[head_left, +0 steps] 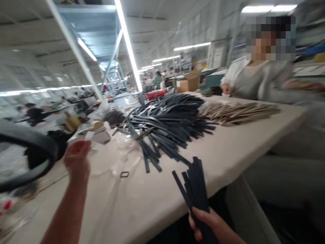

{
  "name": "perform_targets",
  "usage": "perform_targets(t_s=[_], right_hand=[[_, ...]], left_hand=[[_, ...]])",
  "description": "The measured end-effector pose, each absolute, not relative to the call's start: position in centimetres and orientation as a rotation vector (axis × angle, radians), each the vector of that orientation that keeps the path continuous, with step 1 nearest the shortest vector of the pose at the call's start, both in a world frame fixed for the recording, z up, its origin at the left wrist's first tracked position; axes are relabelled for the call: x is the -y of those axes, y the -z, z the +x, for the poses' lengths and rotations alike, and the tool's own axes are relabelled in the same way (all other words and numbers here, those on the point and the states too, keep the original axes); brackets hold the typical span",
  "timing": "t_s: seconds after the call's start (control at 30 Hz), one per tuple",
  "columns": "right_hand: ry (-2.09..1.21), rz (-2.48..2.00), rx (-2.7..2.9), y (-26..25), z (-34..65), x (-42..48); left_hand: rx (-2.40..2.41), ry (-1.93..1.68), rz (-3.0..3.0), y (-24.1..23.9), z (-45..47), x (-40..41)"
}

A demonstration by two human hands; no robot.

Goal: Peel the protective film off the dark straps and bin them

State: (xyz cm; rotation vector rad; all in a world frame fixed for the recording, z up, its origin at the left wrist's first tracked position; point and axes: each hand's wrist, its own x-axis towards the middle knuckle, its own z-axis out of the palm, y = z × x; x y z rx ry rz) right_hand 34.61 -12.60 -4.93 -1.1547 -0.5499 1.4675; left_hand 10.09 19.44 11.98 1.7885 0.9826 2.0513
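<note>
My right hand (208,222) is closed round a bundle of flat dark strips (196,183), whose ends fan out above the table's front edge. At the left, my left hand (77,156) is raised with thumb and fingers pinched on a small white piece (89,136), blurred and of unclear kind. Just beyond it stands a white box (101,135) with a tan round thing on top. A big pile of dark strips (170,122) lies across the table's middle, and a small dark rectangular ring (124,174) lies nearer me.
Tan strips (241,113) lie right of the dark pile on the pale covered table (218,159). Clear plastic (127,144) is crumpled beside the pile. A dark curved bar (48,145) juts in from the left. A person (254,78) is across the table; a cardboard box (188,83) stands behind.
</note>
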Motion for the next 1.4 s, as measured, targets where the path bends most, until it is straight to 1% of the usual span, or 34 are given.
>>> perform_targets(t_s=[0.1, 0.23, 0.3, 0.37, 0.47, 0.63, 0.73, 0.83, 0.93, 1.0, 1.07, 1.13, 1.23, 1.4], right_hand=[[-1.644, -1.051, 0.472, 4.1, 34.5, 11.2], [-1.848, -1.05, 0.531, 1.2, 32.1, 9.3], [-1.952, -1.058, 0.586, 0.4, 30.4, 8.2], [-2.026, -1.054, 0.653, 0.2, 28.8, 7.2], [-2.084, -1.045, 0.722, 0.4, 26.7, 6.2], [-2.09, -0.978, 0.775, -0.1, 24.7, 5.0], [-2.045, -0.965, 0.853, -0.6, 24.0, 4.4], [-1.908, -1.009, 0.998, -1.0, 23.7, 3.7], [-1.748, -1.101, 1.125, -1.5, 24.0, 3.2], [-1.662, -1.156, 1.181, -1.7, 24.4, 3.0], [-1.594, -1.194, 1.226, -1.9, 24.7, 3.0], [-1.558, -1.214, 1.269, -1.9, 24.9, 3.1], [-1.533, -1.226, 1.319, -1.6, 24.8, 3.4], [-1.501, -1.254, 1.345, -1.6, 24.4, 3.6]], left_hand=[[-1.061, -2.038, 1.885, -9.5, 5.0, -14.0], [-1.018, -1.789, 2.341, -3.5, 4.6, -4.6], [-0.979, -1.715, 2.428, -1.2, 4.7, -1.0], [-0.936, -1.648, 2.475, 0.2, 4.5, 1.3], [-0.862, -1.574, 2.558, 0.7, 4.3, 3.0], [-0.788, -1.568, 2.659, 0.3, 4.4, 4.1], [-0.781, -1.506, 2.734, 0.4, 4.4, 4.5], [-0.785, -1.485, 2.764, 0.9, 4.1, 4.9], [-0.957, -1.526, 2.558, 1.7, 3.8, 5.4], [-1.138, -1.497, 2.17, 2.0, 3.7, 5.8], [-1.209, -1.309, 1.725, 2.0, 4.0, 6.1], [-1.154, -1.014, 1.419, 1.6, 4.6, 6.3], [-1.073, -0.709, 1.314, 0.8, 5.7, 6.3], [-1.108, -0.484, 1.386, 0.7, 6.4, 6.0]])
